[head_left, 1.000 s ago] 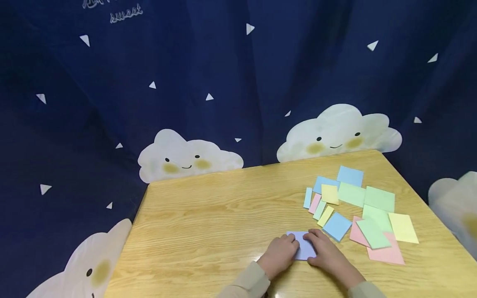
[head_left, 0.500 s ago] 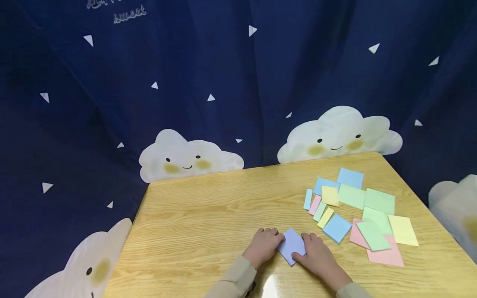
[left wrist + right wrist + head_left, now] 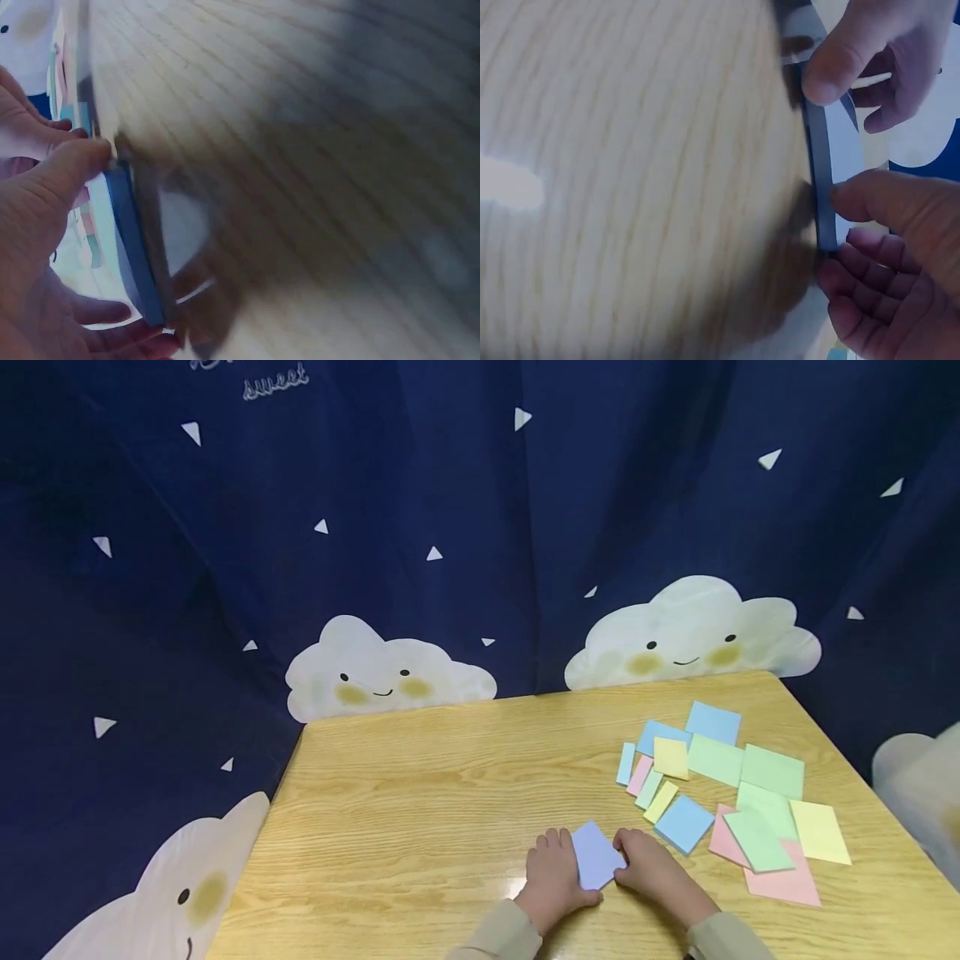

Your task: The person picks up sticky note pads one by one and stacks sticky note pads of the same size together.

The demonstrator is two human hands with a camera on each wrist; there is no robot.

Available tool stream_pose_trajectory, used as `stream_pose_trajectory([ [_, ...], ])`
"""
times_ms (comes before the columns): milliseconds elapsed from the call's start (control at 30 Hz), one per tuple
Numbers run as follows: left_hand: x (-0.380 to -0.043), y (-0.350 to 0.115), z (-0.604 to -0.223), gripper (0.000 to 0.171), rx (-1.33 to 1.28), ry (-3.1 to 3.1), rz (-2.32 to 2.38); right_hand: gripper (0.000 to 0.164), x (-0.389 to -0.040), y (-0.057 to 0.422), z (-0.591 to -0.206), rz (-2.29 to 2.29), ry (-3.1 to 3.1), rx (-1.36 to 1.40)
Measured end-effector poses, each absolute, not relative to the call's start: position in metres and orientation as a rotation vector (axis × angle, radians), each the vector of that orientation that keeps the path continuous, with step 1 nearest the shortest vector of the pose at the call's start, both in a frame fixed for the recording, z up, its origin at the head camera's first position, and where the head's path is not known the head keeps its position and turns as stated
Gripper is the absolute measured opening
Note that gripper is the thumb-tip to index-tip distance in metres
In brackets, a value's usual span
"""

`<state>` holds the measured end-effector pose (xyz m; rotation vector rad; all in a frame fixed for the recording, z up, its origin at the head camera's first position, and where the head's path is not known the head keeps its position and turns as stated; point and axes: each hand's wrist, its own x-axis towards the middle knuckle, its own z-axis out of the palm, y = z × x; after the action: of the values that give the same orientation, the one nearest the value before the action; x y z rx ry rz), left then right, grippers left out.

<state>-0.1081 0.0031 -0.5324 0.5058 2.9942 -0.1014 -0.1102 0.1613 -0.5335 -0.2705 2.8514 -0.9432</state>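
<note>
A lavender pad of sticky notes (image 3: pixel 596 857) lies on the wooden table between both hands, turned at a slant. My left hand (image 3: pixel 550 878) grips it from the left, thumb at the near corner and fingers along the far-left edge. From the right, my right hand (image 3: pixel 654 870) pinches the right corner. The left wrist view shows the pad's thick side (image 3: pixel 135 240) spanned by the left thumb and fingertips. In the right wrist view, the right thumb (image 3: pixel 862 196) touches the same pad near its end. A blue pad (image 3: pixel 684 824) sits just beyond the right hand.
Narrow strip pads in yellow (image 3: pixel 661 802), green (image 3: pixel 648 788), pink (image 3: pixel 640 774) and light blue (image 3: pixel 626 763) line up behind the blue pad. Several overlapping pads, including a green one (image 3: pixel 759 841) and a yellow one (image 3: pixel 821 832), spread rightward. A dark blue curtain (image 3: pixel 412 468) hangs behind the table.
The lavender pad has been turned from square-on to a slant and shifted slightly. Both hands have changed their hold; the left thumb now sits at its near corner. The view has shifted slightly.
</note>
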Motion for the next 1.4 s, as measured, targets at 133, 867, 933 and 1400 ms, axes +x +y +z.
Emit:
stream_pose_trajectory([
  [133,-0.11,0.002,-0.53,0.077,0.509,2.987,-0.16,0.026,-0.107,0.153,-0.534,-0.957,2.851,-0.222],
  [867,-0.122,-0.025,-0.515,0.059,0.626,2.979,-0.273,0.031,-0.109,0.12,-0.534,-0.937,2.866,-0.169],
  [933,-0.121,-0.025,-0.517,0.056,0.619,2.997,-0.277,0.032,-0.109,0.119,-0.534,-0.934,2.871,-0.173],
  [1400,-0.111,-0.013,-0.51,0.045,0.534,3.036,-0.299,0.029,-0.109,0.123,-0.534,-0.935,2.89,-0.181],
])
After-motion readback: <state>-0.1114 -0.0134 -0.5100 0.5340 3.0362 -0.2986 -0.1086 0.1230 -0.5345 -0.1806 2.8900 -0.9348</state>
